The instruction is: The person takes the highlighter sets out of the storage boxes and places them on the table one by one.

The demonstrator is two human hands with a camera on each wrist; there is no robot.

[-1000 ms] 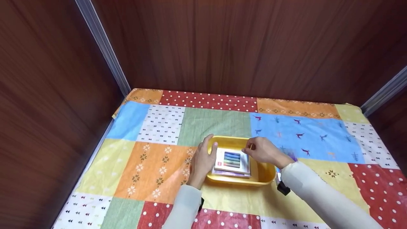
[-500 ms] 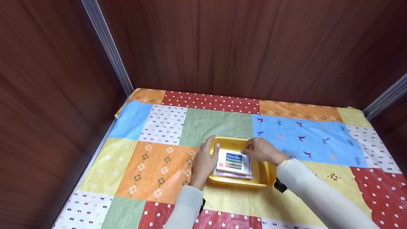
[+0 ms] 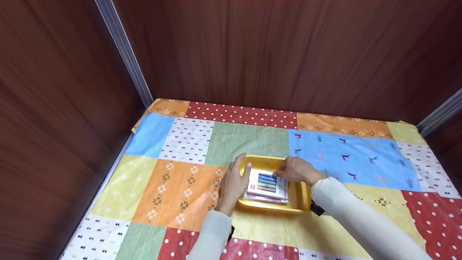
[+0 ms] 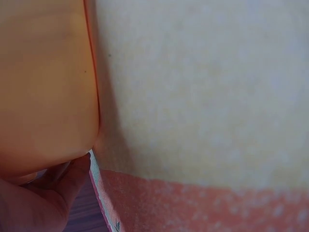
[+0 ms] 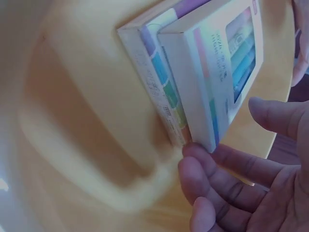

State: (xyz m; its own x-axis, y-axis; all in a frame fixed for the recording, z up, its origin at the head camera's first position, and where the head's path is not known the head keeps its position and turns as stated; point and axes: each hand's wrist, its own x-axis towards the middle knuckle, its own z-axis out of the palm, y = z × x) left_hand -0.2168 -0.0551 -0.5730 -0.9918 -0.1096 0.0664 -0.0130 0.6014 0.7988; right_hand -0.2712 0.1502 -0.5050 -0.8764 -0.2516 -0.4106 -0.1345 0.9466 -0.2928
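Note:
A yellow plastic basin [image 3: 269,207] stands on the patchwork cloth. Two flat boxes lie stacked in it: a white box [image 3: 267,186] with a window showing coloured crayon-like sticks, over a purple-edged box [image 3: 269,199]. My left hand [image 3: 234,184] grips the basin's left side, thumb over the rim and fingers outside. At the far right corner of the boxes is my right hand [image 3: 297,169]. In the right wrist view, its loosely bent fingers [image 5: 231,179] touch the boxes' corner. The thumb [image 5: 275,116] stays apart from the fingers, close to the white box's edge.
A patchwork tablecloth [image 3: 180,195] covers the surface under the basin. Dark wood-grain panels [image 3: 252,54] rise behind it and on both sides, with metal strips [image 3: 122,47] at the corners. The basin floor shows to the right of the boxes.
My right hand has lowered slightly towards the boxes, and its forearm has shifted a little left. The left hand keeps its hold on the basin. The head view has shifted slightly.

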